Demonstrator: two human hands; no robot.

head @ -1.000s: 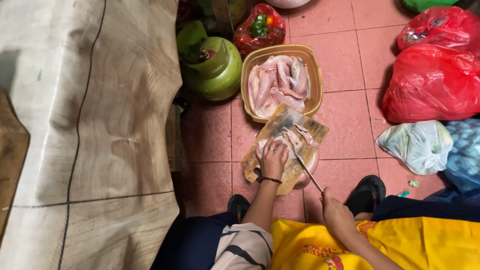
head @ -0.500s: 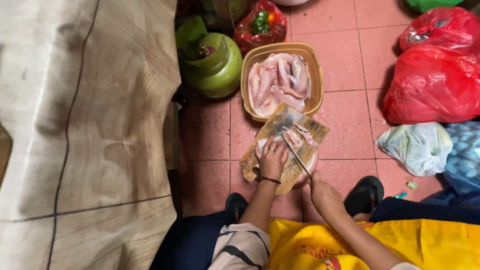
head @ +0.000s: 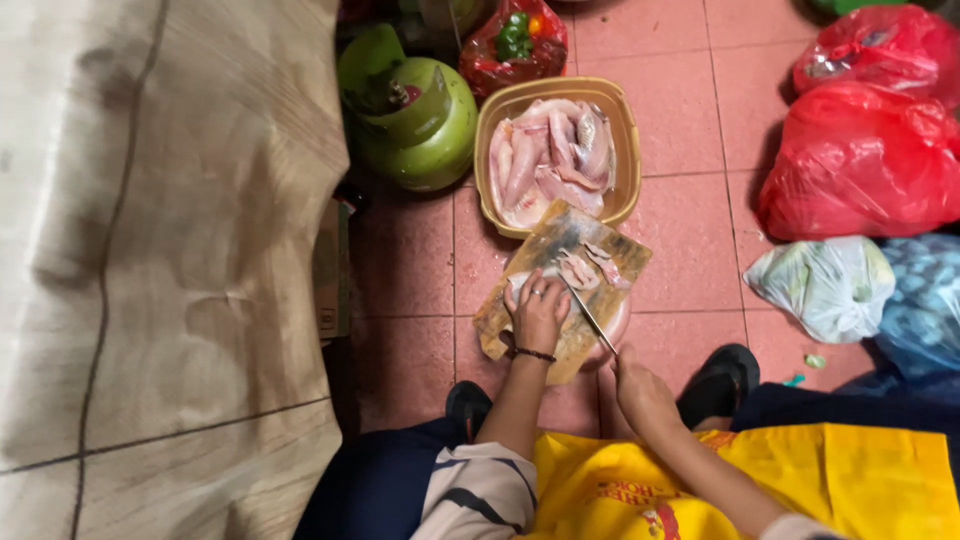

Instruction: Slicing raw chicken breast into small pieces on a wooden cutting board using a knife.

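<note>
Wooden and worn, a rectangular cutting board (head: 545, 250) lies tilted on the pink tiled floor (head: 690, 130) and serves as the landmark for everything else. On the board, toward its far right corner, sit pale pink pieces of raw meat (head: 585, 268). The left hand (head: 537, 312) lies flat on the board's near half, fingers spread and pressing down beside the meat, a ring on one finger and a dark band at the wrist. The right hand (head: 640, 385), just off the board's near right corner, has its grip closed around the handle of a thin-bladed knife (head: 590, 318), whose blade slants up across the board to the meat. Touching the board's far edge stands a round tan plastic basin (head: 626, 150) heaped with more raw meat. Left of the board and farther off rests a green gas cylinder (head: 410, 115). Right of the board, well apart, lie two red plastic bags (head: 860, 160) and a clear bag of greens (head: 820, 285). Near the board's close edge, a yellow apron (head: 720, 490) covers the person's lap.
</note>
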